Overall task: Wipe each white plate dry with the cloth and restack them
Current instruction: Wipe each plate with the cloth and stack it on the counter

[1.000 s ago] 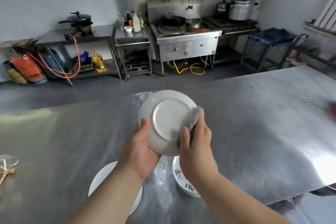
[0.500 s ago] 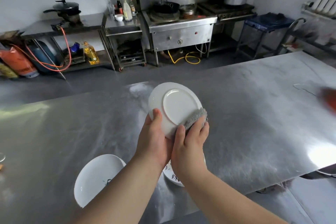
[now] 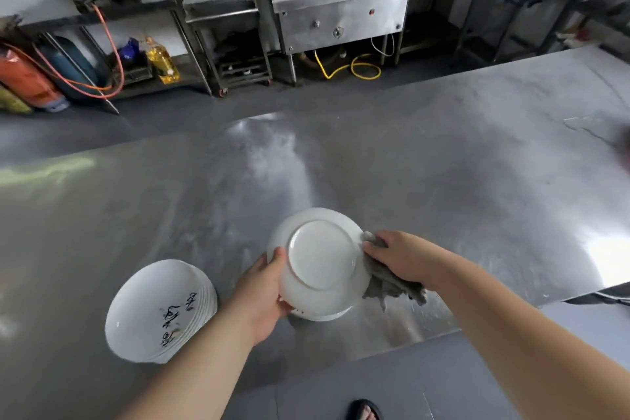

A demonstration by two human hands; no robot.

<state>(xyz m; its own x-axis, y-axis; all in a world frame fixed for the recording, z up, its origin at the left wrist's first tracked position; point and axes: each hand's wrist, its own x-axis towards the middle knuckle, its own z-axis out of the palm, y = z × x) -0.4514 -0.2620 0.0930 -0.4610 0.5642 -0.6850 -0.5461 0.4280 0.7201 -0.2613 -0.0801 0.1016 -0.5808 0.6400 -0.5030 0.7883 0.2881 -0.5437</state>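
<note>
Head view: plate [image 3: 320, 256] and cloth [image 3: 385, 280] now lower, above stack [image 3: 324, 316]

Plate stack [image 3: 160, 312] blocks left; steel table [image 3: 443, 181] beyond open.

Upside-down white plate [image 3: 320, 256], grey cloth [image 3: 388, 283] at rim

The plate [image 3: 322, 259] is plain white on its underside. The cloth [image 3: 388, 283] is grey. The stack of plates [image 3: 153, 310] is also white, and its top one carries black handwritten marks. The table [image 3: 443, 181] is silver-grey metal with pale streaks. Behind it lie a yellow hose [image 3: 351, 68] and an orange hose [image 3: 109, 44], and the oil bottle [image 3: 162, 61] is golden yellow.
</note>
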